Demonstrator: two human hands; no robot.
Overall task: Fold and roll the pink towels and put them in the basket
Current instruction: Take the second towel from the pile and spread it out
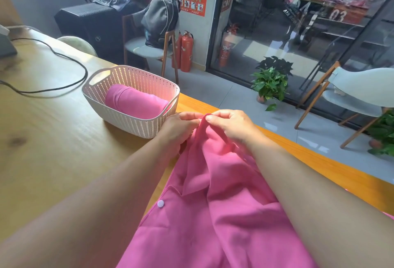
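Two bare forearms reach in from the bottom edge, ending in the left hand (181,128) and right hand (231,128). No sleeve, watch or ring shows. Fingernails look short and unpainted, though the fingertips are too blurred to be sure.

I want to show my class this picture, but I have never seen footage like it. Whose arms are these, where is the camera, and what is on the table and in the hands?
No machine here: a person wears a camera on the head, looking forward and down, so the two bare arms are their own. The left hand and right hand together pinch the top edge of a loose pink towel, lifting it; the rest drapes toward the camera and has a white snap button. On the wooden table stands a white basket holding one rolled pink towel. A black cable lies behind it.
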